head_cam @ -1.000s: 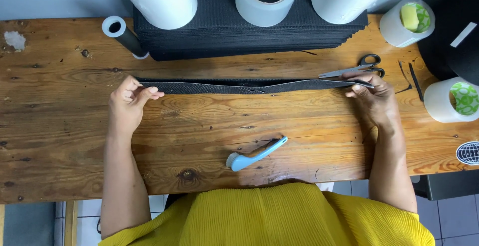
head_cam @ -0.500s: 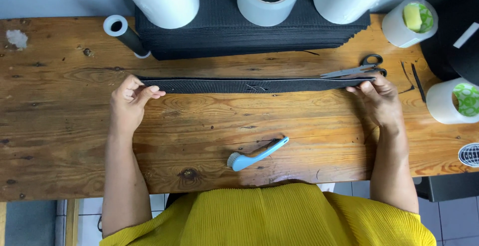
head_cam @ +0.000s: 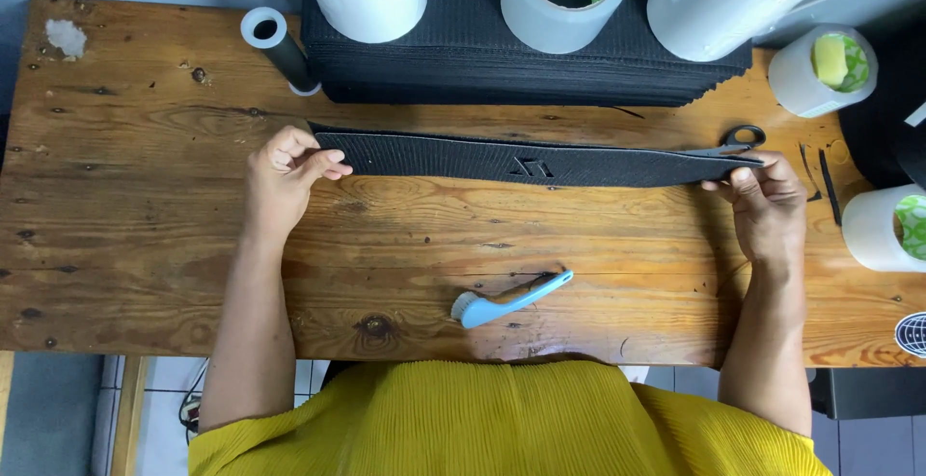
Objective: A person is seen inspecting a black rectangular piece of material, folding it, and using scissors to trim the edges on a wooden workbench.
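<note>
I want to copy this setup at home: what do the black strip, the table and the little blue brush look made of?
Black strip: likely woven or ribbed fabric, matte, fine texture, sagging between the hands. Table: solid wood planks, knots and grain, slight sheen. Brush: smooth blue plastic handle, pale bristles, probably synthetic.

Strip [head_cam: 531,160] lies between stack [head_cam: 521,61] behind and brush [head_cam: 509,301] before.

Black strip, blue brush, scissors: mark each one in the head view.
black strip [head_cam: 453,156]: head view, on the textured face left of the small cut-out mark.
blue brush [head_cam: 521,298]: head view, on the middle of the handle.
scissors [head_cam: 744,136]: head view, on the black finger loop beyond the strip's right end.
</note>
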